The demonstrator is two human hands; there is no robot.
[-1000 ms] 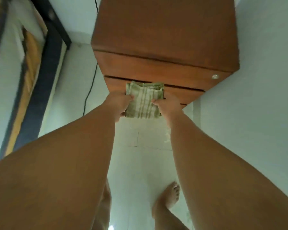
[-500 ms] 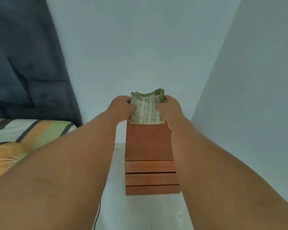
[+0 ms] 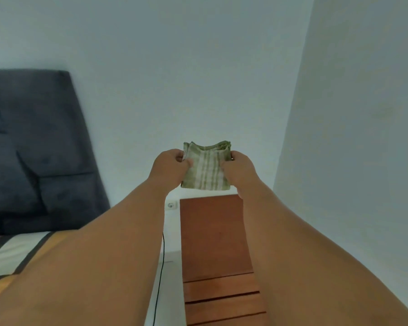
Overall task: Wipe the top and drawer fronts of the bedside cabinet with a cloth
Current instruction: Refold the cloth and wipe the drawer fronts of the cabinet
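Hands are pinching a folded green-striped cloth [image 3: 205, 169] above the wooden bedside cabinet [image 3: 214, 234], left hand [image 3: 169, 164] and right hand [image 3: 239, 168] each gripping one edge; a dark headboard [image 3: 33, 149] is leaning leftward of it, white walls [image 3: 174, 67] enclosing.

Cloth [image 3: 206, 171]: green/white striped, folded into a thick square, held up in the air above the cabinet, not touching it. Bedside cabinet [image 3: 216, 234]: reddish-brown wood, bare top, drawer fronts [image 3: 223, 300] closed.
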